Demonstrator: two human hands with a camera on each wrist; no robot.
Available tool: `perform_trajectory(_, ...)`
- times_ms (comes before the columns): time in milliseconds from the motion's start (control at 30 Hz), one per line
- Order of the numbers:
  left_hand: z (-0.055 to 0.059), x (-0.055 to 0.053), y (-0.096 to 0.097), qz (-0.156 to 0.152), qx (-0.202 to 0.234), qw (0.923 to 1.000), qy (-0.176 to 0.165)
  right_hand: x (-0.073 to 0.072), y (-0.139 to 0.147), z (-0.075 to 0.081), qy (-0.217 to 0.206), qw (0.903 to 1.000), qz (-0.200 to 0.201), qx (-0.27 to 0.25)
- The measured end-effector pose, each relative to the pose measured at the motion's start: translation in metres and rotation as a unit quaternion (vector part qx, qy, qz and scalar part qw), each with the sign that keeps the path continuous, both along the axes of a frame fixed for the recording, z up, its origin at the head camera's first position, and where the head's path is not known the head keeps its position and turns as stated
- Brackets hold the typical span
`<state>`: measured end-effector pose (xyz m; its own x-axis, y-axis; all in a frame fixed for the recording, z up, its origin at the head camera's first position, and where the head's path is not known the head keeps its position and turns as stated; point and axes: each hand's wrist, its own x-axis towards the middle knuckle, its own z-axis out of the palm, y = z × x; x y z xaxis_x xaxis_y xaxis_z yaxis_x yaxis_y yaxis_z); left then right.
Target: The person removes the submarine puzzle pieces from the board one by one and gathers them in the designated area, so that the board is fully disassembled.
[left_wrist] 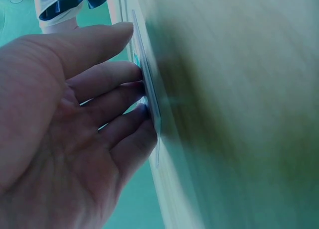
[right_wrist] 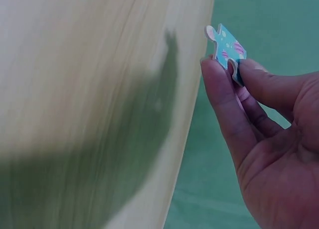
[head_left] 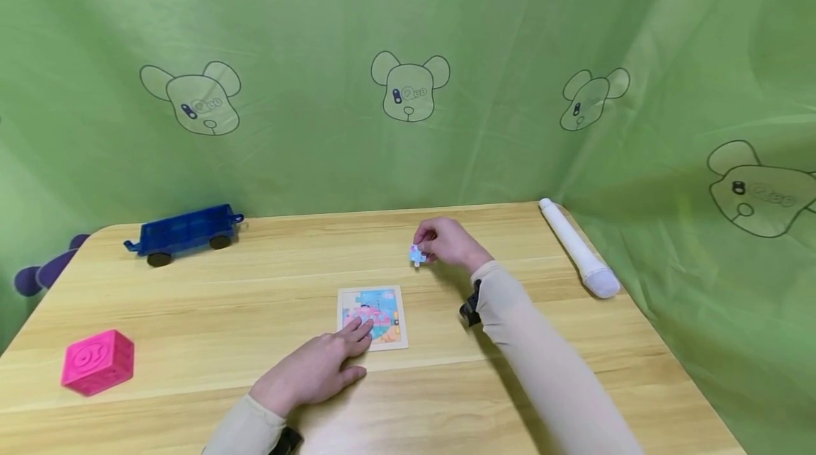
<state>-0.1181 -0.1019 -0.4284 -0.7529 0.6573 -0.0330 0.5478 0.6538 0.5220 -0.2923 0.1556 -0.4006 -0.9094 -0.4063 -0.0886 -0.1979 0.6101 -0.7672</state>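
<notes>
Between the thumb and fingers of my right hand (head_left: pixel 454 244) a small jigsaw piece (right_wrist: pixel 229 47) is pinched, light blue with pink and pale spots and a rounded knob. In the head view it is held beyond the far right corner of a square puzzle board (head_left: pixel 404 320). That board has a pale wooden frame around a blue, pink and orange picture. My left hand (head_left: pixel 321 368) rests its fingertips on the board's lower left part, covering some of the picture. The left wrist view shows these fingers (left_wrist: pixel 132 139) extended against the thin board, with the thumb apart from them.
On the wooden table (head_left: pixel 255 320), a blue toy wagon (head_left: pixel 185 234) stands at the back left and a pink block (head_left: pixel 98 363) at the front left. A white toy microphone (head_left: pixel 576 246) lies along the right edge. Green cloth (head_left: pixel 306 143) hangs behind.
</notes>
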Motion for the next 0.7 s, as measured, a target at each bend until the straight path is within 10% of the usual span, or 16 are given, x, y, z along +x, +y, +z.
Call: perform_trajectory(700,-0.001,0.0,-0.001,0.003,0.005,1.0,-0.005,-0.028,0.018,-0.022,0.025,0.9966,-0.001,0.078)
